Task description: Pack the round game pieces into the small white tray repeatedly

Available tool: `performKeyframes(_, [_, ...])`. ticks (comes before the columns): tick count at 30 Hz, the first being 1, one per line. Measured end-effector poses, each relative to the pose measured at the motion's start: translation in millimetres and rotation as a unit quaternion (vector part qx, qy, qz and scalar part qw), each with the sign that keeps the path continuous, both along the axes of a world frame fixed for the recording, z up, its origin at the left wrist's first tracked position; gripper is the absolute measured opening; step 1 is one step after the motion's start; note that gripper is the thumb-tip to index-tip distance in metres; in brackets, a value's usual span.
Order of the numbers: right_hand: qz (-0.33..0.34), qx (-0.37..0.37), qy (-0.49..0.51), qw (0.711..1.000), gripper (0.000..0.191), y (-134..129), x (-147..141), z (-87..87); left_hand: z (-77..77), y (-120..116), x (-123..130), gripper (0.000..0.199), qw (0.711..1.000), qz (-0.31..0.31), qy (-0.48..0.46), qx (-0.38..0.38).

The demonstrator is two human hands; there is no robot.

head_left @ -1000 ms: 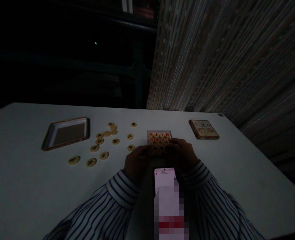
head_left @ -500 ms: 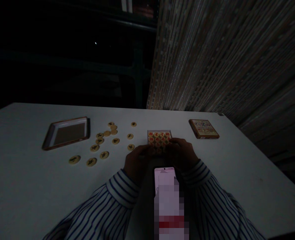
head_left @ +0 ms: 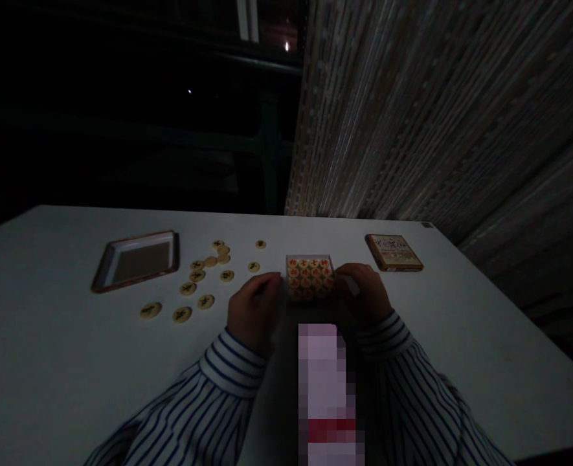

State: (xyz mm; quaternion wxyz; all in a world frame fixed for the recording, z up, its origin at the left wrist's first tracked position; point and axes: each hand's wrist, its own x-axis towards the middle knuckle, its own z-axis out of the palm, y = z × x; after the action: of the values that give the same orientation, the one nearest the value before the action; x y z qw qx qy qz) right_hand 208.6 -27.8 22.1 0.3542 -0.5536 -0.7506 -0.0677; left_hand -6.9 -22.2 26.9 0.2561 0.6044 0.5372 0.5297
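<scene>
A small open box (head_left: 287, 279) stands in front of me, filled with rows of round pieces (head_left: 310, 273) with red characters. My left hand (head_left: 254, 309) is just left of the box, apart from it, its fingers curled together; whether anything is between them is hidden. At the box's right side my right hand (head_left: 364, 291) has its fingertips at the edge, thumb and forefinger a little apart, with nothing seen in them. Several round pieces with black characters (head_left: 188, 288) lie scattered left of my left hand, a few of them showing blank faces.
An open shallow lid or tray (head_left: 175, 249) lies at the left of the white table (head_left: 63, 336). A flat printed box (head_left: 395, 252) is at the right. A blurred-out phone (head_left: 320, 362) lies between my forearms. Behind hangs a string curtain (head_left: 364, 129).
My left hand has drawn back leftward from the box, and the piece that lay beside it is no longer visible. My right hand has shifted to the box's right edge, uncovering more red pieces.
</scene>
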Motion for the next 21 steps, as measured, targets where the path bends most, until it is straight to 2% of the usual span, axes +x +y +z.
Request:
performKeyframes(5, [-0.027,0.084,0.051,0.995,0.016,-3,-2,8.0,11.6,5,-12,0.021,0.995,0.068,-0.065,0.013])
performKeyframes(10, [-0.043,0.139,0.086,0.986,0.016,-4,-1,15.1,25.8,7,-25,0.024,0.99,0.089,-0.103,0.021])
performKeyframes(16, [-0.05,0.115,0.082,0.989,0.02,-6,-2,15.0,43.2,8,-42,0.026,0.989,0.124,-0.053,0.054])
performKeyframes(18, [-0.044,0.104,0.074,0.991,0.021,-6,-4,14.0,42.9,8,-46,0.027,0.99,0.125,-0.034,0.058])
performKeyframes(21, [-0.03,0.091,0.059,0.994,0.021,-5,-5,11.9,34.3,9,-49,0.025,0.991,0.12,0.005,0.055])
